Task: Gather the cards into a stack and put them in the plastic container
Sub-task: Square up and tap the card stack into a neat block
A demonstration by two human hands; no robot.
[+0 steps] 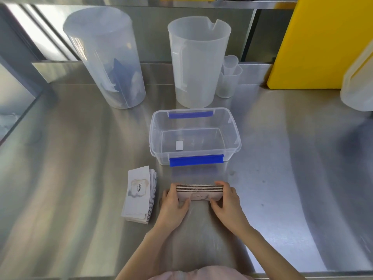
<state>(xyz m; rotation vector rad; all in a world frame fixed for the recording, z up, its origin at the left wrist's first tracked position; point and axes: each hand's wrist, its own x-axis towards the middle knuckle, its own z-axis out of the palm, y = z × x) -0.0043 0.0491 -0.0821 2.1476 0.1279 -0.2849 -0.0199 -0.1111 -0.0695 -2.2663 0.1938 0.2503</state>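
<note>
Squaring step: left hand (pixel 175 201) and right hand (pixel 227 199) clamp the on-edge stack of pale "love" cards (pixel 199 192) by its ends. Clear lidless plastic container with blue clips (pixel 234 126) sits empty at 12 o'clock; second fanned card pile (pixel 140 196) at 9 — merge it first, likely, then lift in.

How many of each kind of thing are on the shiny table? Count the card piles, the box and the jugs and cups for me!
Card piles: 2, a held stack and a loose pile
Clear box with blue clips: 1
Big jugs: 2, left, right
Small cups: 2, nested
Yellow board: 1
Total: 8
</note>
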